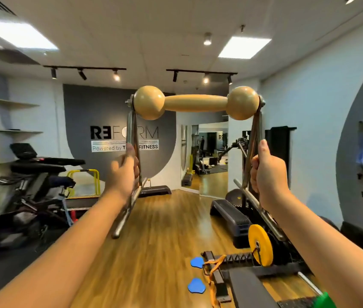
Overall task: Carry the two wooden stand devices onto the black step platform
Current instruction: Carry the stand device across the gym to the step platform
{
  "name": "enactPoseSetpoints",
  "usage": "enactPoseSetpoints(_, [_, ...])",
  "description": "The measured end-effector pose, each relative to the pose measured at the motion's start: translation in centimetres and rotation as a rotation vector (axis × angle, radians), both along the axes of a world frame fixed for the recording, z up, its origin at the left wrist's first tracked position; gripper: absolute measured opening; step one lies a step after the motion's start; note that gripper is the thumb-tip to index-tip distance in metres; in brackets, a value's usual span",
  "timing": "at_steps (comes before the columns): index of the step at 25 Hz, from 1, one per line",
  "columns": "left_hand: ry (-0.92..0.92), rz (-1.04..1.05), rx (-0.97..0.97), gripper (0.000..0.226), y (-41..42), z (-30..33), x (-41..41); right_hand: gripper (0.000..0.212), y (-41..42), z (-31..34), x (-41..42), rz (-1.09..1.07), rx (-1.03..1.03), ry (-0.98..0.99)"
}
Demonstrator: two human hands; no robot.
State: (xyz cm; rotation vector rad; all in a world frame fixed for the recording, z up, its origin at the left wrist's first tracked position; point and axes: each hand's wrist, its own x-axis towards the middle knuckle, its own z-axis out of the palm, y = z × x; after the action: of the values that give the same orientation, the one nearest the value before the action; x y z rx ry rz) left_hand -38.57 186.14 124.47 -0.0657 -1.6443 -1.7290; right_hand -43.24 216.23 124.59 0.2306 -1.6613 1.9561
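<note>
I see a gym room with a wooden floor running away from me toward a grey wall sign. An exercise bike stands at the left, and a black step platform sits on the floor at the right, below and just beyond my right arm; a second black step lies farther off by the far wall. Held up in front of me at about head height is one wooden stand device, its dumbbell-shaped wooden bar level across the top and a metal leg frame hanging from each end. My left hand is blurred but wraps around the left metal leg, and my right hand grips the right metal leg with thumb pointing up. A yellow weight plate stands on a rack near my right forearm, and two blue sliders lie on the floor beside it.
</note>
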Motion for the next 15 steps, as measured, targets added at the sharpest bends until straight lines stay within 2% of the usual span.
enactPoseSetpoints(6, [0.037, 0.129, -0.045, 0.057, -4.1, 0.3, -9.1, 0.058, -4.6, 0.8, -12.8, 0.116, 0.02, -0.015])
enactPoseSetpoints(15, [0.065, 0.116, -0.023, 0.054, -14.9, -3.4, -27.3, 0.06, -16.4, -3.4, -33.8, 0.153, -0.006, 0.013])
